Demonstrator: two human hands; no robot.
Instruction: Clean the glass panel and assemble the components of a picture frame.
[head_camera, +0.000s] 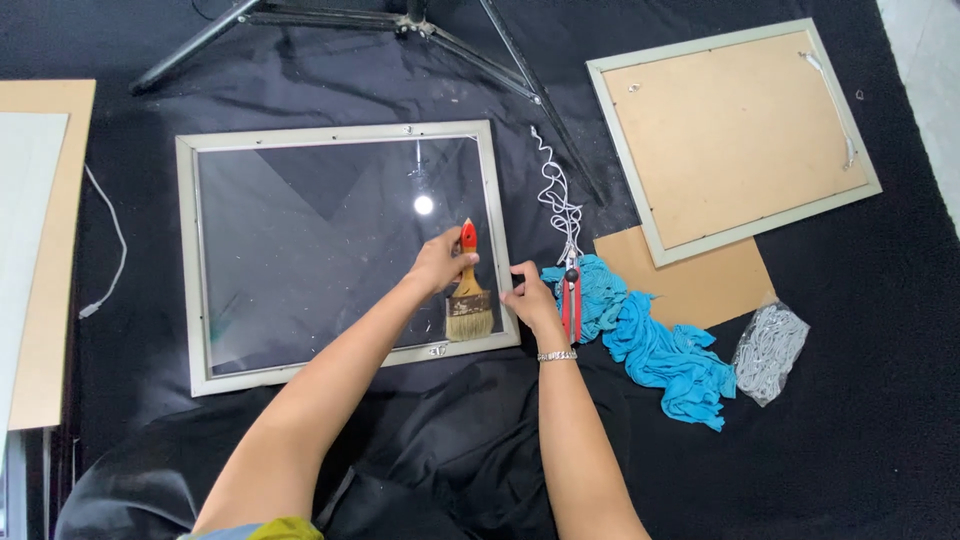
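While the frame is lying flat on the black cloth, a brush is being held over the lower right corner of its glass. The left hand is being kept closed around the red handle, with the bristles pointed down toward the frame's near rail, so that the tip is meeting the pane at a shallow tilt. The right hand is being rested against the frame's right rail, fingers curled and pressed to the edge, nothing gripped in it; judging by the pose, the frame is being steadied against sliding.

Just right of the frame, red pliers are lying beside a coiled white cord and a heap of blue rags. Farther right of the frame, a second frame is lying face down over a cardboard sheet, with a small clear bag near it. Behind the frame, tripod legs are being shown; to its left, a board.
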